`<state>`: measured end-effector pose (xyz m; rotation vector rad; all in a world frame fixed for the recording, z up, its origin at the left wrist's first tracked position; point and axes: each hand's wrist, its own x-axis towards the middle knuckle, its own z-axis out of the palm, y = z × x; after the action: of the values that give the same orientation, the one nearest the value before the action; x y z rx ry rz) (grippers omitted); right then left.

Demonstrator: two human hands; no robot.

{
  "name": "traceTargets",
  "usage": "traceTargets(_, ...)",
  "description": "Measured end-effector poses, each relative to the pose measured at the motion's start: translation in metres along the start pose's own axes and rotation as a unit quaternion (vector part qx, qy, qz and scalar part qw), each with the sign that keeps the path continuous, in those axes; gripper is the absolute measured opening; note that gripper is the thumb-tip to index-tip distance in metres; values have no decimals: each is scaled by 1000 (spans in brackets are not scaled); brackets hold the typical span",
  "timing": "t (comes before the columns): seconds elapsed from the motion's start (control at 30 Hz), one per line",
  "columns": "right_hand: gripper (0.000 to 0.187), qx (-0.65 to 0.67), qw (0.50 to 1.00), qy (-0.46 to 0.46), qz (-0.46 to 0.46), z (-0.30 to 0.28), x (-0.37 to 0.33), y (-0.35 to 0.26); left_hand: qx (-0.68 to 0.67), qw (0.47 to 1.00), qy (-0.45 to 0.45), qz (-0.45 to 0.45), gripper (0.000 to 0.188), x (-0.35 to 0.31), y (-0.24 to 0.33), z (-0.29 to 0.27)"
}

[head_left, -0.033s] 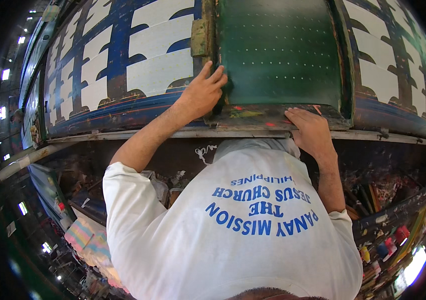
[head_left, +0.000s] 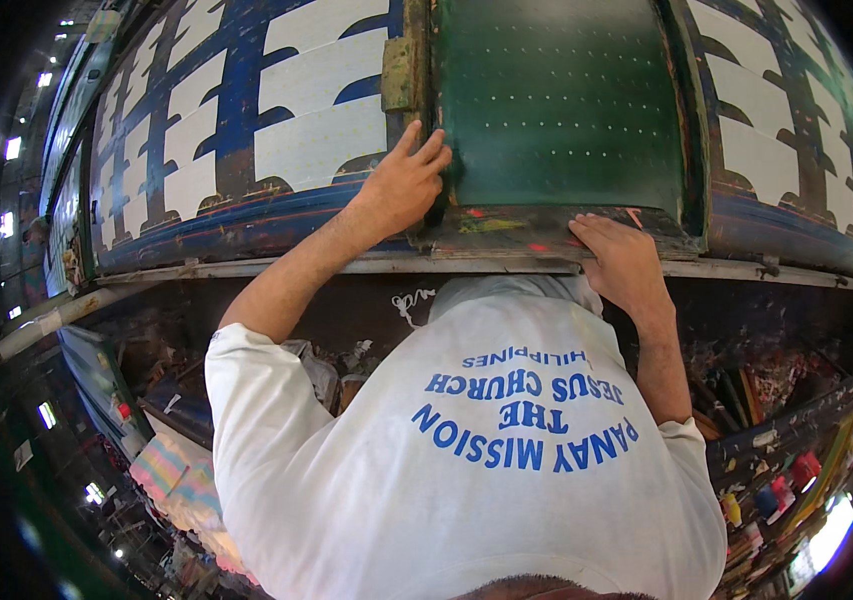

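I see the green panel (head_left: 556,110) inside a dark frame (head_left: 693,130) on the long blue desk (head_left: 246,235). It sits between the white pieces on the left (head_left: 321,145) and the white pieces on the right (head_left: 746,155). Little white dots run across the green in rows.

I see the left hand (head_left: 401,190) at the left side of the frame, near its bottom corner. Its fingers are spread a bit, and the tips point up, just below a worn yellowish block (head_left: 399,75). The right hand (head_left: 626,262) has its fingers over the dark front bar (head_left: 491,225), close to each other. I cannot tell if the thumb is pinching from under it. The bar has red and yellow paint spots.

A grey rail (head_left: 346,267) runs along the desk's front. The person leans in, wearing a white shirt (head_left: 466,520) with blue letters. A curly white string (head_left: 411,303) shows below the rail.
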<state>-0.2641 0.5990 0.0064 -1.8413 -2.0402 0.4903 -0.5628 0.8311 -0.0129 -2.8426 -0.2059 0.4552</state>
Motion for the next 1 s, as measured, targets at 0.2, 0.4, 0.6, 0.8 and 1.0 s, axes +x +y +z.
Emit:
traceTargets(0.2, 45, 21, 1000, -10, -20, -4, -6, 1, 6, 999, -28, -33, 27, 4, 5, -6)
traceTargets(0.4, 54, 66, 998, 4, -11, -16, -6, 8, 73, 990, -121, -5, 29, 19, 6, -11)
traceTargets(0.6, 52, 104, 995, 1, -6, -19, -11, 14, 91, 990, -95, -46, 34, 18, 11, -7)
traceTargets(0.8, 49, 104, 994, 14, -15, -20, -12, 22, 96, 985, -141, -21, 31, 20, 8, -12)
traceTargets(1.0, 45, 112, 993, 31, -17, -32, -7, 32, 56, 991, -113, -42, 26, 33, 2, -13)
